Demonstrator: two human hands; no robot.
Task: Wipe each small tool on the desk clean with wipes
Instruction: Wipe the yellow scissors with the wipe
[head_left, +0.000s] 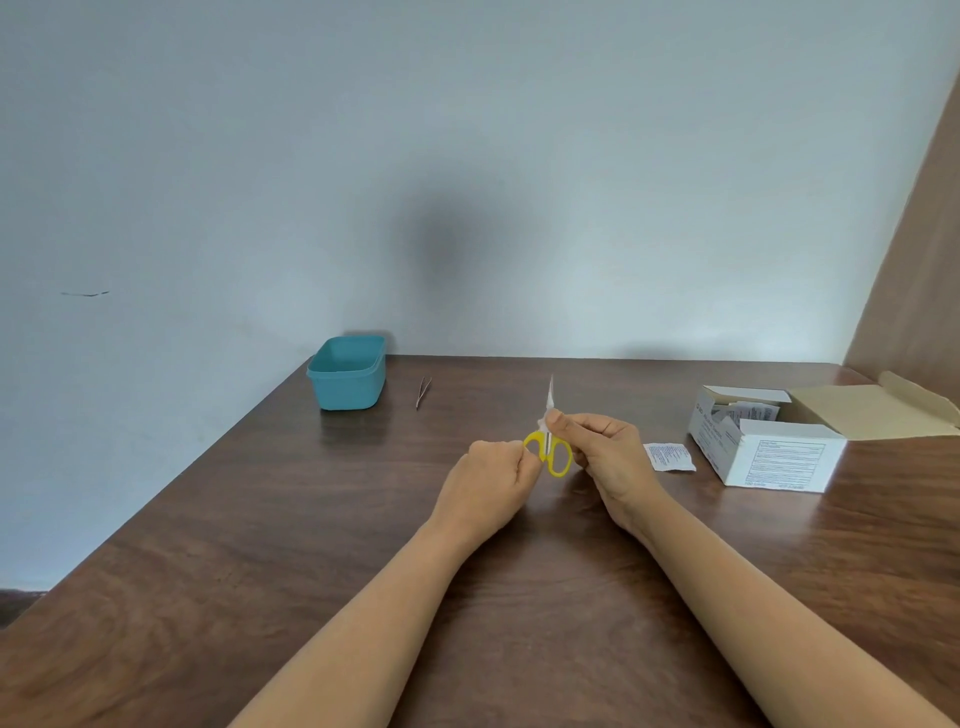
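Small scissors with yellow handles stand upright above the middle of the desk, blades pointing up. My left hand grips the left handle loop. My right hand pinches a white wipe around the blades just above the handles. A pair of thin metal tweezers lies on the desk farther back, left of the scissors and apart from both hands.
A teal plastic tub stands at the desk's back left corner. An open white box of wipe packets sits at the right, with a torn packet beside it. The brown desk ends at its left edge; a wall rises behind.
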